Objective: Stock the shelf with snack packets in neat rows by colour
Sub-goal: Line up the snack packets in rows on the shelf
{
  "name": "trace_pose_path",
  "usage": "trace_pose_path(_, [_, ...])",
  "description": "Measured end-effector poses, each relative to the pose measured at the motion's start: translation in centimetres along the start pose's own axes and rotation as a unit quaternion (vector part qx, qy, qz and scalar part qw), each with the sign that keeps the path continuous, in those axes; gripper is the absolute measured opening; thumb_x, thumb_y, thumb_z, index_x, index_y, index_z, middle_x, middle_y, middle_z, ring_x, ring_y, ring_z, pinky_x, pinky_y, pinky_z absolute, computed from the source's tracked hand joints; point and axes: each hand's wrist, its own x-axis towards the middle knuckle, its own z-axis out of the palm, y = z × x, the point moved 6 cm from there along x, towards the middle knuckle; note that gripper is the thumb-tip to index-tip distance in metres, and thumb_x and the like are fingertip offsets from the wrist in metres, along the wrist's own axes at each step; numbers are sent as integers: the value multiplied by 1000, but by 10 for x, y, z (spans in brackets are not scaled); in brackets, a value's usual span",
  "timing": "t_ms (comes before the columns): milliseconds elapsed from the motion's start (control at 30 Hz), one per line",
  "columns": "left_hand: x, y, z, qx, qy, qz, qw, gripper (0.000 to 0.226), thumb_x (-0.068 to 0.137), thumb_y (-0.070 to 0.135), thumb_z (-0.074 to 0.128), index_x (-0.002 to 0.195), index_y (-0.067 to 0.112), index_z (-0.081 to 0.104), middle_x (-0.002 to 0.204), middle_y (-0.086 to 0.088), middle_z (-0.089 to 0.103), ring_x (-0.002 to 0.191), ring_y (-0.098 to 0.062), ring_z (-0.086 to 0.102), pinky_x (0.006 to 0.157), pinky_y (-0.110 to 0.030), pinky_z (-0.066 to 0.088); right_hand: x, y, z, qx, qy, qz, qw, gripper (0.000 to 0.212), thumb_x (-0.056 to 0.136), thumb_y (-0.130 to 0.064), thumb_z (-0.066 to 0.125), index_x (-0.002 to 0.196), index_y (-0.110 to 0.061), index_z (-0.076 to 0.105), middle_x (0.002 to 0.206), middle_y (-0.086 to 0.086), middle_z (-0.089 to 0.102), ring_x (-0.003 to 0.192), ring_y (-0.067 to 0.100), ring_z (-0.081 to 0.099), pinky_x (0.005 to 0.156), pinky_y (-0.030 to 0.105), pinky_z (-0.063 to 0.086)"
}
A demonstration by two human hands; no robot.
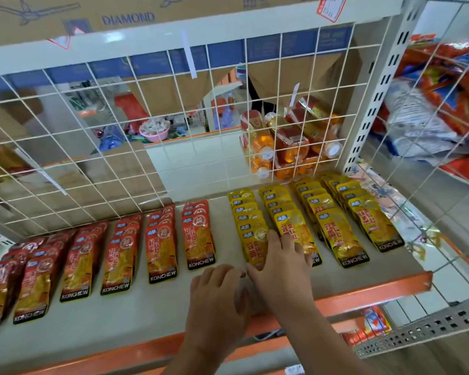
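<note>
Pressing on the front of the leftmost yellow row (251,228), the right hand (280,257) lies with its fingers flat across the front packet and onto the neighbouring yellow row (283,212), clasping nothing that shows. The left hand (217,285) sits just beside it near the shelf's front edge, fingers curled. Whether they pinch the packet's corner cannot be told.

The packets lie overlapped like tiles, so I judge that a sideways push would fan the row or shove it into its neighbour. A pull forward could drag the front packet over the orange front edge (363,293). The bare strip between the yellow rows and the red rows (163,250) is the colour border; a packet sliding left would blur it.

The shelf (146,307) carries four yellow rows toward its right end and several red rows toward its left, all running from back edge to front. Behind the wire mesh back panel (119,131) stand bundled orange bottles (287,147) and a pink bowl (155,135) of pale items. A cardboard box (119,14) sits on the shelf above, and the bay to the right holds large snack bags (439,90).
</note>
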Motion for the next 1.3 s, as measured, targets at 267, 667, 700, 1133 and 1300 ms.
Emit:
trace_pose_path(267, [1,2,-4,-4,21,15,1000,29,83,32,53,106,23,68,108,7,67,101,-19,58,84,-33,40,0,0,4,-3,6,-2,1000,87,84,-64,61,152,-20,28,143,4,43,134,28,40,109,46,34])
trace_pose_path(667, [4,5,-7,-34,45,18,998,30,80,27,55,109,26,63,110,10,61,102,-18,55,86,-36,40,15,86,-50,63,182,41,980,44,82,-31,77,120,-12,66,108,12,65,98,36,61,84,46,49])
trace_pose_path(700, [5,7,-7,-40,49,16,998,31,80,28,55,109,26,64,110,9,62,102,-19,55,87,-37,41,18,103,-54,50,183,62,980,43,82,-30,77,120,-11,66,108,14,65,97,38,61,84,46,50])
trace_pose_path(1133, [14,23,5,-44,11,29,999,31,85,30,56,112,22,69,109,10,61,105,-14,54,93,-27,31,35,144,-50,10,78,135,988,64,79,-55,73,131,-23,54,121,7,60,115,35,53,95,46,46])
trace_pose_path(1300, [15,24,5,-39,12,26,999,31,82,26,63,112,22,70,108,10,61,104,-14,54,94,-26,30,37,146,-52,39,101,121,987,63,78,-46,77,131,-20,56,119,7,62,112,34,55,94,44,47])
